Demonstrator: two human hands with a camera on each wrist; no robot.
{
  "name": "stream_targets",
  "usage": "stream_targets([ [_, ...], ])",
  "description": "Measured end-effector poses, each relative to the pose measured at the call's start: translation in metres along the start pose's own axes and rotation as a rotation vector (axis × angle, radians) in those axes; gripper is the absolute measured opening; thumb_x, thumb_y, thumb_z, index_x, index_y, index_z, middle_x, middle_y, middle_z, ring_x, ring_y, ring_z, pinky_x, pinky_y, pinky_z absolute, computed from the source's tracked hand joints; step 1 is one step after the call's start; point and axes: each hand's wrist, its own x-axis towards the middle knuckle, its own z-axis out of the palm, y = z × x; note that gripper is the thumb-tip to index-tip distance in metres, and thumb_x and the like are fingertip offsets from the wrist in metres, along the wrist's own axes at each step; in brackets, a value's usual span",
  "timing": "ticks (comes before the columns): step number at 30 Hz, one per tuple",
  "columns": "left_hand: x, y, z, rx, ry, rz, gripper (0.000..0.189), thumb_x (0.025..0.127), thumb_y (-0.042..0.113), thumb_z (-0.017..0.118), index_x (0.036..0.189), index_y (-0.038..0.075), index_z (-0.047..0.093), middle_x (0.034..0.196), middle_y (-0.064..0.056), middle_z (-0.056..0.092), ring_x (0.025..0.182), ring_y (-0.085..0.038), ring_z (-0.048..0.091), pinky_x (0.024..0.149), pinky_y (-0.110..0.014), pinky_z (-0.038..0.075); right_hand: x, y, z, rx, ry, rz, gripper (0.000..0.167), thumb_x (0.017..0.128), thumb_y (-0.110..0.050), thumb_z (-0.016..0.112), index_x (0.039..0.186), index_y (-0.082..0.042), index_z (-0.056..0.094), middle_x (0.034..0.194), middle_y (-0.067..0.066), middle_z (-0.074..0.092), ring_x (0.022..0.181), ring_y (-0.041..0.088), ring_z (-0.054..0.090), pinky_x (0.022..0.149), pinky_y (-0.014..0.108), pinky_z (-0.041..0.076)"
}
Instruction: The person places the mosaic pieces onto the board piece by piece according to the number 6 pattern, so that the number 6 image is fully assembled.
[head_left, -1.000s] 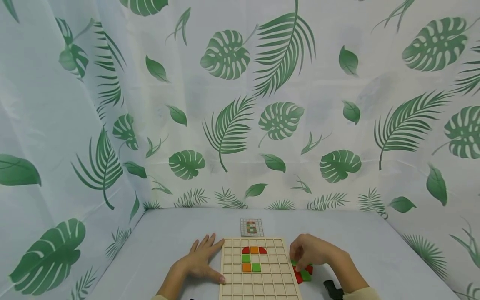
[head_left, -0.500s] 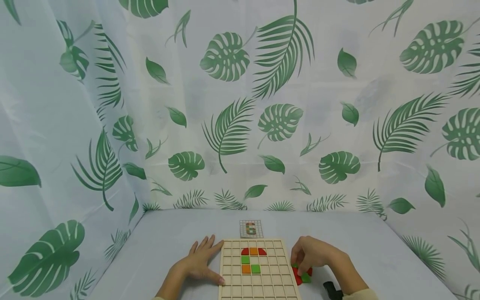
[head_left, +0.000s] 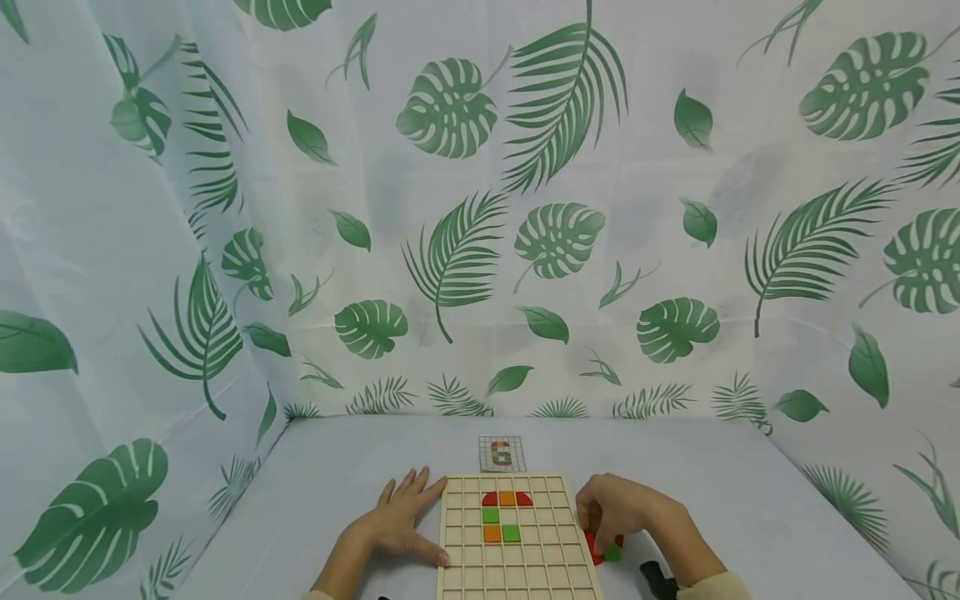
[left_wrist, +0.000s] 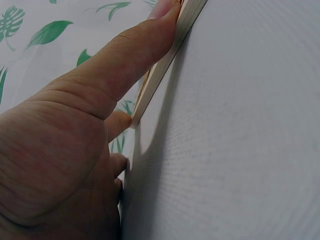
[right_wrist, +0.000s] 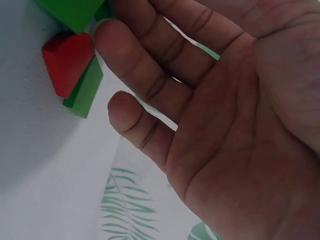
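A wooden grid board (head_left: 543, 575) lies on the table, bearing rounded red tiles (head_left: 490, 499), square orange tiles (head_left: 507, 498) and green tiles (head_left: 491, 515). My left hand (head_left: 401, 525) is spread at its left side, thumb on the edge and a fingertip at the far corner. In the left wrist view the thumb (left_wrist: 130, 60) presses the board's edge (left_wrist: 157, 75). Right of the board, my right hand (head_left: 618, 508) reaches with bent fingers into a small pile of red and green tiles (head_left: 613, 552). Its fingertips are out of the right wrist view, so I cannot tell whether they pinch a tile.
A small card (head_left: 502, 453) printed with a coloured grid figure lies just beyond the board. A black object (head_left: 658, 579) sits beside the right wrist. Behind the table hangs a white leaf-print curtain (head_left: 480, 250).
My right hand has shifted slightly over the pile, and the green tile seen under its fingers earlier is now mostly covered. The left hand and board stay put.
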Motion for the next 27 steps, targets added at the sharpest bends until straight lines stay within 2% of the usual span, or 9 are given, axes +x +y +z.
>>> stream_targets([
  [11, 0.0022, -0.0026, 0.0011, 0.0, 0.002, -0.004, 0.122, 0.066, 0.071, 0.087, 0.164, 0.021, 0.033, 0.173, -0.023, 0.015, 0.161, -0.046, 0.008, 0.125, -0.072, 0.001, 0.0024, 0.0046, -0.0008, -0.013, 0.002, 0.03, 0.034, 0.064, 0.004, 0.094, 0.083, -0.012, 0.07, 0.077, 0.003, 0.069, 0.066, 0.016, 0.06, 0.055, 0.029, 0.049],
  [17, 0.0032, -0.0013, 0.0015, 0.01, 0.003, -0.022, 0.122, 0.066, 0.07, 0.088, 0.164, 0.022, 0.034, 0.173, -0.021, 0.016, 0.161, -0.045, 0.009, 0.126, -0.072, 0.002, 0.0033, 0.006, -0.0013, -0.02, 0.002, 0.01, 0.035, 0.065, 0.004, 0.094, 0.084, -0.012, 0.07, 0.076, 0.003, 0.069, 0.065, 0.016, 0.06, 0.055, 0.029, 0.05],
  [27, 0.0024, -0.0023, 0.0031, 0.023, 0.007, -0.005, 0.122, 0.066, 0.069, 0.088, 0.164, 0.02, 0.034, 0.173, -0.023, 0.018, 0.161, -0.046, 0.01, 0.125, -0.073, 0.004, -0.0004, 0.0008, 0.0012, 0.021, -0.029, 0.063, 0.041, 0.061, 0.008, 0.095, 0.086, -0.009, 0.067, 0.078, 0.006, 0.068, 0.066, 0.019, 0.059, 0.055, 0.029, 0.048],
])
